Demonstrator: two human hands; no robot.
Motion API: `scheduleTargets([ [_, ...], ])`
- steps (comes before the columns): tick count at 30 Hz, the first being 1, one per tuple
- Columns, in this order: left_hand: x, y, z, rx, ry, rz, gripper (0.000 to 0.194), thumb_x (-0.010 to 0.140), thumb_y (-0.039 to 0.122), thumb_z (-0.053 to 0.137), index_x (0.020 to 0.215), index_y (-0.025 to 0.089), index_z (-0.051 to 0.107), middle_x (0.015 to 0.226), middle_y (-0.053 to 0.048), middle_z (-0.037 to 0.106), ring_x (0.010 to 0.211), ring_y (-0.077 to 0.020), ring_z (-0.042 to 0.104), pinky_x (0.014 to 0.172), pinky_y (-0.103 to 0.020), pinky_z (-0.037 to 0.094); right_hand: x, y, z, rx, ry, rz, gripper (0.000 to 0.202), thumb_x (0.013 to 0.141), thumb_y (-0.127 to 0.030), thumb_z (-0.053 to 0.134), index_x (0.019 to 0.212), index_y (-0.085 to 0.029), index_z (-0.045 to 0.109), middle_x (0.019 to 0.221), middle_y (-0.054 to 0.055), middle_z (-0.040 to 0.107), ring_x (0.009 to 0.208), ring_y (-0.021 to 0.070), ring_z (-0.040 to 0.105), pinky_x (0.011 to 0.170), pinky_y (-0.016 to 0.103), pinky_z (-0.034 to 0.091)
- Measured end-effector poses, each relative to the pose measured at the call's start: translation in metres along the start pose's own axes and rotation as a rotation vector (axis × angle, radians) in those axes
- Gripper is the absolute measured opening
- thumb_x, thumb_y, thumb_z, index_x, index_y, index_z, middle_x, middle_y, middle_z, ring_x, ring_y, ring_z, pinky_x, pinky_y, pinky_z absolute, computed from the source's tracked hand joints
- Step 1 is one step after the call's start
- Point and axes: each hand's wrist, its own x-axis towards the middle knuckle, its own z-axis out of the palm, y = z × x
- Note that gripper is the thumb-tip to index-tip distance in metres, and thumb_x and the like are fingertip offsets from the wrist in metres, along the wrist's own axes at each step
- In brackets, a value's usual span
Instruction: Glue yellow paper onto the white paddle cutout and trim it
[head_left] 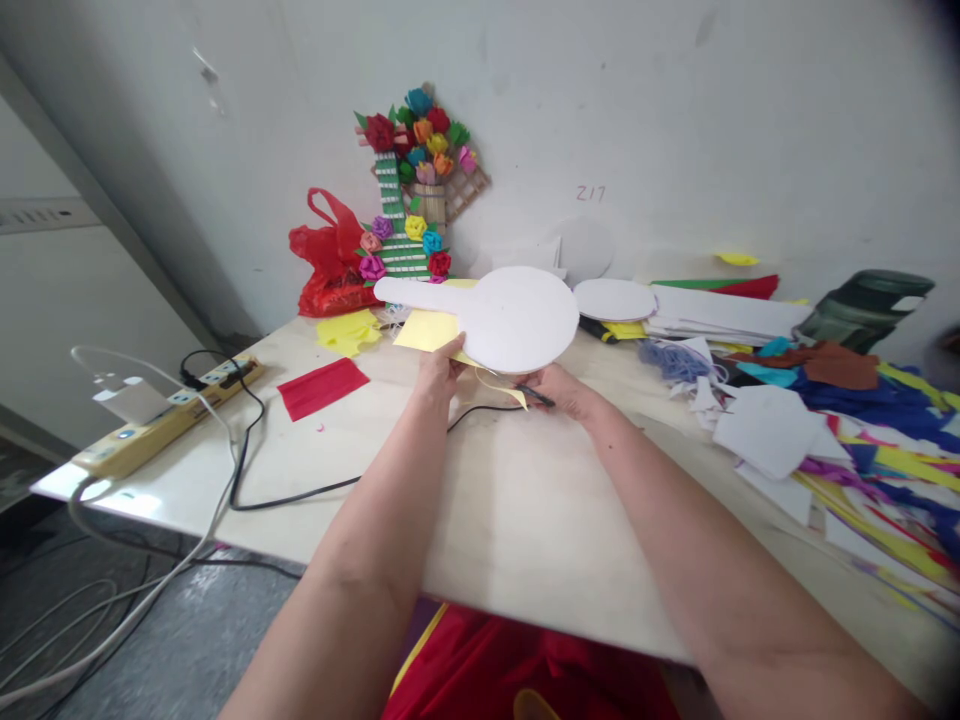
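Note:
A white paddle-shaped card cutout (517, 320), with a round head and a handle pointing left, is held over the table by my left hand (444, 368). My fingers pinch it together with a sheet of yellow paper (429, 330) that shows beneath it. Under the cutout's lower right edge, my right hand (561, 390) is closed on dark-handled scissors (537, 396); their blades are mostly hidden. A narrow curling strip of yellow paper (504, 388) hangs from the edge between my hands.
Left lie red paper (322, 388), crumpled yellow paper (349, 332), a power strip (172, 415) and a black cable (300, 495). Behind stand a red plastic bag (330, 260) and a paper-flower craft (405, 200). Right are a white oval (616, 298), paper scraps (885, 460) and a dark bottle (866, 310).

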Motion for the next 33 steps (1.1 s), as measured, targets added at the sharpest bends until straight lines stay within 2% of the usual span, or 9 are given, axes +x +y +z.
scheduleTargets([
  [5, -0.003, 0.000, 0.002, 0.005, 0.019, 0.016, 0.029, 0.057, 0.005, 0.069, 0.084, 0.014, 0.061, 0.081, -0.004, 0.066, 0.069, -0.0164, 0.063, 0.062, -0.027, 0.053, 0.003, 0.002, 0.004, 0.028, 0.052, -0.009, 0.023, 0.051, -0.017, 0.068, 0.072, -0.011, 0.061, 0.047, -0.002, 0.055, 0.033, 0.0040, 0.037, 0.029, 0.017, 0.025],
  [10, -0.002, 0.000, 0.002, -0.005, 0.013, 0.034, 0.027, 0.058, 0.005, 0.069, 0.082, 0.014, 0.061, 0.081, -0.004, 0.066, 0.069, -0.0161, 0.063, 0.062, -0.027, 0.053, 0.001, -0.005, 0.009, 0.118, 0.036, -0.023, 0.025, 0.045, -0.013, 0.069, 0.068, -0.011, 0.060, 0.056, 0.001, 0.061, 0.048, 0.0094, 0.052, 0.044, 0.020, 0.041],
  [14, -0.001, 0.000, 0.001, -0.006, 0.028, 0.028, 0.027, 0.058, 0.006, 0.069, 0.082, 0.014, 0.061, 0.080, -0.004, 0.066, 0.069, -0.0163, 0.062, 0.061, -0.027, 0.053, 0.000, -0.007, 0.010, 0.141, 0.020, -0.040, 0.026, 0.044, -0.015, 0.070, 0.067, -0.011, 0.060, 0.058, 0.002, 0.062, 0.055, 0.0127, 0.056, 0.051, 0.023, 0.045],
  [19, 0.001, -0.002, 0.001, -0.010, 0.043, 0.026, 0.031, 0.057, 0.005, 0.069, 0.084, 0.015, 0.061, 0.080, -0.004, 0.065, 0.069, -0.0170, 0.062, 0.060, -0.029, 0.053, 0.002, -0.005, 0.008, 0.132, -0.024, -0.054, 0.023, 0.046, -0.015, 0.071, 0.066, -0.012, 0.060, 0.053, 0.000, 0.060, 0.054, 0.0122, 0.055, 0.049, 0.022, 0.045],
  [23, 0.003, -0.003, -0.001, -0.012, 0.036, 0.020, 0.031, 0.056, 0.004, 0.070, 0.083, 0.015, 0.061, 0.082, -0.003, 0.065, 0.070, -0.0169, 0.062, 0.060, -0.029, 0.053, 0.002, -0.006, 0.007, 0.134, -0.005, -0.049, 0.022, 0.046, -0.012, 0.072, 0.062, -0.013, 0.057, 0.047, -0.002, 0.056, 0.049, 0.0094, 0.052, 0.045, 0.019, 0.042],
  [28, 0.003, -0.003, -0.001, -0.013, 0.027, 0.022, 0.029, 0.057, 0.004, 0.069, 0.081, 0.016, 0.061, 0.080, -0.003, 0.066, 0.072, -0.0168, 0.063, 0.063, -0.028, 0.053, 0.000, -0.010, 0.008, 0.126, 0.018, -0.017, 0.022, 0.045, -0.007, 0.070, 0.062, -0.012, 0.057, 0.051, -0.001, 0.058, 0.045, 0.0077, 0.048, 0.039, 0.018, 0.038],
  [33, 0.001, -0.003, 0.000, -0.034, 0.023, 0.027, 0.027, 0.058, 0.004, 0.069, 0.081, 0.015, 0.062, 0.079, -0.003, 0.066, 0.072, -0.0162, 0.063, 0.064, -0.025, 0.053, -0.001, -0.008, 0.009, 0.071, 0.055, 0.016, 0.019, 0.049, -0.011, 0.068, 0.066, -0.012, 0.060, 0.046, -0.003, 0.054, 0.041, 0.0077, 0.045, 0.037, 0.018, 0.034],
])
